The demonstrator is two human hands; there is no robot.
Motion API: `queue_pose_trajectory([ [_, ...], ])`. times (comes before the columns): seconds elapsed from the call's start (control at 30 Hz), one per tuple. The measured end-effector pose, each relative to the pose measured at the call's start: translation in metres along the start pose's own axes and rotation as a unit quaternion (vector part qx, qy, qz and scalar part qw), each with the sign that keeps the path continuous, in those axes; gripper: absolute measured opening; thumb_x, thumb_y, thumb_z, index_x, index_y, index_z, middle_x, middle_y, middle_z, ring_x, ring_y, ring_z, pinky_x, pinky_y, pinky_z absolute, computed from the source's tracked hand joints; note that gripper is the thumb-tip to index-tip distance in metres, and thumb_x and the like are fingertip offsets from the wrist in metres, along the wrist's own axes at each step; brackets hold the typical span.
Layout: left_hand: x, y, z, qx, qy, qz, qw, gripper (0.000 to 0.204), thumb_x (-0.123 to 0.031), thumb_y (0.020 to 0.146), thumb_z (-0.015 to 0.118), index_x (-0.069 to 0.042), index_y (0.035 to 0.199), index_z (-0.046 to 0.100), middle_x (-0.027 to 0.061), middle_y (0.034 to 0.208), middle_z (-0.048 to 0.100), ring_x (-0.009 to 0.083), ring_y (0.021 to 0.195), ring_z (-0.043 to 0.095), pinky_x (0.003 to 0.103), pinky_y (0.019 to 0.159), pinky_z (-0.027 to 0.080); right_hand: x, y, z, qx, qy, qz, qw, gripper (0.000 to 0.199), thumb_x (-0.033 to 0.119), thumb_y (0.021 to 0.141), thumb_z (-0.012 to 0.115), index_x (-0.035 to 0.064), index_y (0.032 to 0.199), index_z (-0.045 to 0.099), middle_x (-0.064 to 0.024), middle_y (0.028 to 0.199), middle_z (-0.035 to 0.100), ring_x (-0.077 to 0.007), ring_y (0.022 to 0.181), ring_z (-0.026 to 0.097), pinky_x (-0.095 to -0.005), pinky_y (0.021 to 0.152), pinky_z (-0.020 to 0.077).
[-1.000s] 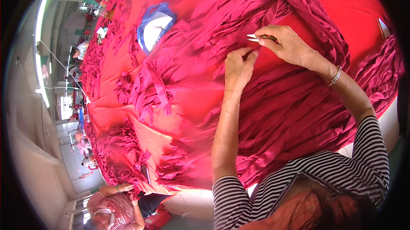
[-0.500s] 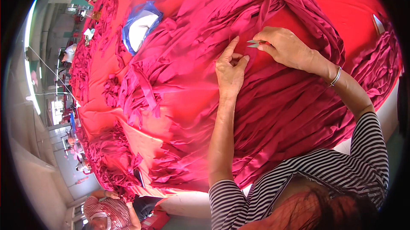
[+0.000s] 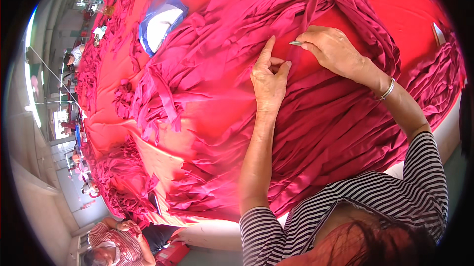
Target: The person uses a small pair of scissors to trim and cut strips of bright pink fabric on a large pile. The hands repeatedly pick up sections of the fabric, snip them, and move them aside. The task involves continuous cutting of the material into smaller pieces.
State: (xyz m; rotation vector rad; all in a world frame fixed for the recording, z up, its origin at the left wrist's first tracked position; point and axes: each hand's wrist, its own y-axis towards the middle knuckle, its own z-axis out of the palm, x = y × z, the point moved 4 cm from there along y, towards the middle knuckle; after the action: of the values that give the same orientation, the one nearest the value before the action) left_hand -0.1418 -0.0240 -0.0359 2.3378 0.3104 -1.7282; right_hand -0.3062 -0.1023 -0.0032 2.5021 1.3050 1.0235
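Observation:
In my right hand [image 3: 333,53] is a small pair of thread snips [image 3: 296,43], gripped between thumb and fingers with its short blades pointing left. The blades look pressed together. My left hand [image 3: 269,78] is just left of it, over the dark pink fabric strips [image 3: 237,51]. Its index finger points up and away while the thumb and the other fingers curl together. Whatever they pinch, if anything, is too small or hidden to make out. Around both hands, long loose strips lie in folds across the bright red cloth [image 3: 212,99].
A blue and white packet [image 3: 163,25] lies on the cloth at the far left. A small pale flat piece [image 3: 438,34] is at the far right. At the lower left another person [image 3: 118,239] in a striped top handles fabric near a red crate [image 3: 172,254]. More people are farther back.
The snips' blades have gone from spread apart to closed, and the right hand has shifted slightly. My left hand keeps nearly the same pose. The whole view has tilted a little.

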Motion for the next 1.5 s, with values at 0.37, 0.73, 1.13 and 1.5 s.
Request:
queue_pose_trajectory([
  [0.37, -0.002, -0.003, 0.003, -0.028, 0.005, 0.032, 0.999, 0.067, 0.007, 0.079, 0.071, -0.003, 0.143, 0.051, 0.0032, 0.078, 0.069, 0.0080, 0.068, 0.062, 0.025, 0.069, 0.052, 0.007, -0.010, 0.014, 0.039, 0.057, 0.019, 0.997, 0.017, 0.011, 0.091, 0.064, 0.0019, 0.105, 0.067, -0.0145, 0.092, 0.066, -0.0357, 0.087, 0.063, -0.0439, 0.077, 0.0502],
  [0.73, -0.006, -0.006, -0.001, -0.038, 0.019, 0.006, 0.999, 0.063, 0.003, 0.077, 0.075, -0.003, 0.136, 0.051, 0.0042, 0.082, 0.070, 0.0096, 0.070, 0.062, 0.025, 0.070, 0.052, -0.023, 0.007, -0.022, -0.070, 0.132, 0.154, 0.977, 0.022, 0.014, 0.091, 0.067, 0.0032, 0.111, 0.067, -0.0127, 0.083, 0.068, -0.0280, 0.072, 0.065, -0.0361, 0.069, 0.0518],
  [1.13, -0.001, 0.000, -0.038, 0.090, 0.039, -0.061, 0.993, 0.025, 0.001, 0.079, 0.078, -0.001, 0.103, 0.072, 0.0027, 0.088, 0.070, 0.0096, 0.081, 0.063, 0.024, 0.075, 0.051, -0.025, 0.001, -0.029, 0.113, 0.164, 0.186, 0.962, 0.020, 0.019, 0.095, 0.065, -0.0010, 0.096, 0.067, -0.0141, 0.081, 0.067, -0.0238, 0.075, 0.061, -0.0377, 0.071, 0.0480],
  [1.5, -0.026, 0.001, -0.024, 0.097, 0.109, 0.038, 0.989, 0.021, -0.010, 0.080, 0.079, -0.003, 0.100, 0.075, 0.0045, 0.092, 0.071, 0.0133, 0.084, 0.066, 0.029, 0.079, 0.051, -0.011, -0.006, -0.030, 0.082, 0.175, 0.150, 0.970, 0.018, 0.016, 0.095, 0.064, -0.0015, 0.095, 0.064, -0.0149, 0.077, 0.062, -0.0263, 0.070, 0.057, -0.0389, 0.067, 0.0442],
])
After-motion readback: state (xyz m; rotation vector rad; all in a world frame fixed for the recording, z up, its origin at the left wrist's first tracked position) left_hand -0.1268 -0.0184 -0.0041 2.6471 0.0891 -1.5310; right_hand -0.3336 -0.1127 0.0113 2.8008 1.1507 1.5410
